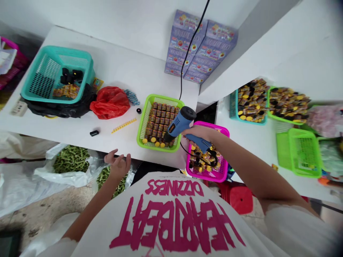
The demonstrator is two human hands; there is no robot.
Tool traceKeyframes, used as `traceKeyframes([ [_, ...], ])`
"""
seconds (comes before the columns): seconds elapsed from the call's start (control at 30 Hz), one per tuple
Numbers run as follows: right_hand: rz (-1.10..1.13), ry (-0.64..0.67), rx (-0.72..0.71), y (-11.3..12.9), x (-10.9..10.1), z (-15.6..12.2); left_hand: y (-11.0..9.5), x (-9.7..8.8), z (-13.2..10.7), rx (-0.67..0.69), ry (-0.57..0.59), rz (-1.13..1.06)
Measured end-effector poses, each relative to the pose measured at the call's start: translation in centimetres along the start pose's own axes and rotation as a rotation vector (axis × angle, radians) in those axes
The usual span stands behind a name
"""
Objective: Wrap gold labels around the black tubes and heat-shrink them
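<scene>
White bench is carrying most of the work, its surface (pixel 120 67) running across the view, with a lime-green plastic basket (pixel 142 123) sitting at its front edge, packed with upright rows of small wrapped cylinders (pixel 160 121). Right hand (pixel 197 134) is clamped around the blue grip of a heat gun (pixel 177 125), whose black nozzle is pointing down at the basket's near right corner, just above the rows. Left hand (pixel 118 165) is hanging open at the bench's front edge, fingers loosely apart, holding nothing. Below the right hand, a magenta basket (pixel 221 130) is holding a loose heap (pixel 205 160) of similar packs. Left along the bench, a black cap (pixel 94 133) and a yellow strip (pixel 123 125) are lying apart, beside a red plastic bag (pixel 109 103). A teal basket (pixel 53 53) is resting on a black bag (pixel 53 109) near the far left corner. Stacked printed cartons (pixel 200 46) are standing against the back wall. Another bench on the right is carrying a teal basket (pixel 252 101) and green baskets (pixel 298 153) of packs.
</scene>
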State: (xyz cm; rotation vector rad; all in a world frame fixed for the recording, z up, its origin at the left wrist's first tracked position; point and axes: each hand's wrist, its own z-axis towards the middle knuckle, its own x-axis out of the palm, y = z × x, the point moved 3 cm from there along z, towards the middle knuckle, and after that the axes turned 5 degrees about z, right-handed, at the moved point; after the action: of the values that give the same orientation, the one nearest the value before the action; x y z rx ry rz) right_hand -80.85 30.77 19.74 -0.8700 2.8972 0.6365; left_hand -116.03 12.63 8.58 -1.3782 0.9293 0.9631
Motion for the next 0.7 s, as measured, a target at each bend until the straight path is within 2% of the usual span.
traceKeyframes([
  [0.07,0.011,-0.032,-0.034,-1.0,-1.0,-1.0,-1.8,0.3,2.3,0.024,-0.031,0.005],
  [0.13,0.08,-0.09,-0.054,-2.1,-2.1,-2.5,-5.0,1.7,4.8,0.12,0.007,-0.016],
  [0.27,0.225,-0.219,-0.118,-4.1,-3.8,-6.0,-13.8,7.3,8.5,0.427,0.231,-0.069],
  [0.33,0.304,-0.255,-0.161,-5.0,-4.3,-7.4,-17.3,10.0,9.1,0.461,0.295,-0.051],
  [0.4,0.378,-0.257,-0.173,-5.9,-4.5,-8.4,-19.4,11.7,9.0,0.436,0.324,-0.015],
  [0.5,0.443,-0.257,-0.17,-7.1,-4.5,-9.0,-19.7,12.2,7.6,0.4,0.34,0.029],
  [0.6,0.469,-0.235,-0.168,-7.9,-4.2,-8.7,-17.9,11.2,5.3,0.435,0.37,0.041],
  [0.7,0.458,-0.139,-0.155,-7.9,-3.3,-7.6,-15.7,9.9,2.8,0.51,0.397,0.027],
])
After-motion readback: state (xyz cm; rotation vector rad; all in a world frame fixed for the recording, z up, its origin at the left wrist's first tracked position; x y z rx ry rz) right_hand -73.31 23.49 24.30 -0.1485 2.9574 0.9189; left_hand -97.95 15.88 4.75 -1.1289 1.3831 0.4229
